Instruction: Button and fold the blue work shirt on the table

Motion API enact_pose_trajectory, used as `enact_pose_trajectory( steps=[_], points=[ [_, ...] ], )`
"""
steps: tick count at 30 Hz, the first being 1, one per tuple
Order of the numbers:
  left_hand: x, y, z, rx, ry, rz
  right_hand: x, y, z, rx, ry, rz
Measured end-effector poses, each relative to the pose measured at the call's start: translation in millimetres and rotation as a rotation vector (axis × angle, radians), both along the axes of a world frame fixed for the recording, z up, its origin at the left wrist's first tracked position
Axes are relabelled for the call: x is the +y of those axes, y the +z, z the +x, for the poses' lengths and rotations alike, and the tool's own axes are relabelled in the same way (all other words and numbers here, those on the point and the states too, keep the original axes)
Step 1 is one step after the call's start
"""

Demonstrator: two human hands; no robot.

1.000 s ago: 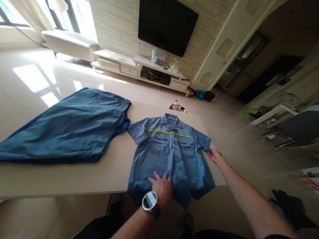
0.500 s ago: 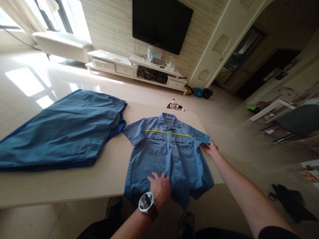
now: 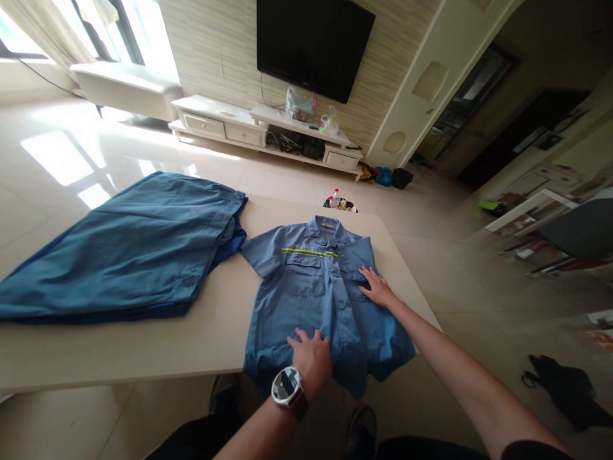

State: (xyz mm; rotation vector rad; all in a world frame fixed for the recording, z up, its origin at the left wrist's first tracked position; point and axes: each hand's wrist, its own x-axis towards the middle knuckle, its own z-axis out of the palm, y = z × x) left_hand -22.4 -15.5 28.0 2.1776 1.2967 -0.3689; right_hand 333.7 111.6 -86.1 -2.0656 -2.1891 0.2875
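A blue short-sleeved work shirt (image 3: 304, 306) lies front up on the table, its collar pointing away from me and its hem hanging over the near edge. A yellow-green stripe crosses its chest. The sleeve on the right is folded inward over the chest. My left hand (image 3: 311, 359), with a watch on the wrist, rests fingers spread on the lower front of the shirt. On the folded-in sleeve side lies my right hand (image 3: 377, 287), flat with its fingers stretched out.
A stack of blue garments (image 3: 124, 246) covers the left part of the pale table (image 3: 220, 345). Beyond the far edge stands a bin with bottles (image 3: 336, 201). A low white cabinet (image 3: 205, 124) and a wall television (image 3: 313, 48) are farther back.
My right hand has let go of the sleeve end and moved left onto the shirt. The right sleeve, stretched outward before, is now folded over the chest. My left hand stays in place.
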Motion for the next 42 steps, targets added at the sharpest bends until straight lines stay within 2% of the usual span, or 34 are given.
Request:
enact_pose_trajectory(
  steps=[3, 6, 9, 11, 13, 16, 19, 22, 24, 26, 29, 32, 34, 37, 39, 42],
  points=[
    [0.0, 1.0, -1.2, -0.005, 0.005, -0.029, -10.8, -3.6, 13.3, -0.073, 0.007, -0.049],
    [-0.1, 0.0, -1.2, -0.002, 0.009, -0.069, -14.9, 11.6, 16.9, -0.118, 0.016, -0.049],
    [-0.6, -3.6, 0.0, -0.004, 0.010, -0.081, -7.8, 35.7, 0.6, -0.147, -0.022, 0.003],
    [-0.8, -5.9, 1.1, -0.016, 0.011, -0.073, 2.9, 49.6, -24.7, -0.152, -0.026, 0.062],
    [-0.9, -6.9, 2.3, -0.025, 0.018, -0.070, 16.0, 59.2, -63.5, -0.145, 0.017, 0.111],
    [-1.3, -6.3, 3.7, -0.021, 0.032, -0.075, 34.4, 66.3, -145.7, -0.112, 0.146, 0.153],
    [-3.7, -7.6, 4.6, -0.022, 0.033, -0.081, 45.8, 66.7, -241.6, -0.043, 0.312, 0.204],
    [-9.0, -14.3, 4.7, -0.036, 0.035, -0.084, 52.2, 59.5, -324.1, -0.098, 0.423, 0.168],
    [-13.0, -20.7, 4.2, -0.047, 0.031, -0.080, 56.7, 51.4, -361.5, -0.099, 0.421, 0.112],
    [-15.7, -26.2, 3.3, -0.055, 0.032, -0.071, 62.9, 43.5, -383.5, -0.060, 0.371, 0.085],
    [-16.0, -28.8, 1.9, -0.064, 0.054, -0.075, 75.7, 38.8, -391.5, 0.041, 0.271, 0.065],
    [-13.0, -24.6, 1.2, -0.077, 0.055, -0.104, 92.1, 46.2, -374.8, 0.187, 0.132, 0.060],
    [-11.0, -20.2, 1.4, -0.070, 0.043, -0.118, 102.4, 55.1, -351.7, 0.356, -0.056, 0.089],
    [-9.7, -14.2, 2.3, -0.035, 0.021, -0.122, 106.4, 64.4, -306.4, 0.657, -0.417, 0.113],
    [-9.8, -10.8, 2.8, -0.018, 0.014, -0.115, 96.8, 63.0, -277.7, 0.813, -0.584, 0.047],
    [-10.4, -6.2, 3.6, -0.010, 0.018, -0.107, 70.2, 51.1, -249.7, 1.018, -0.725, -0.122]
  ],
)
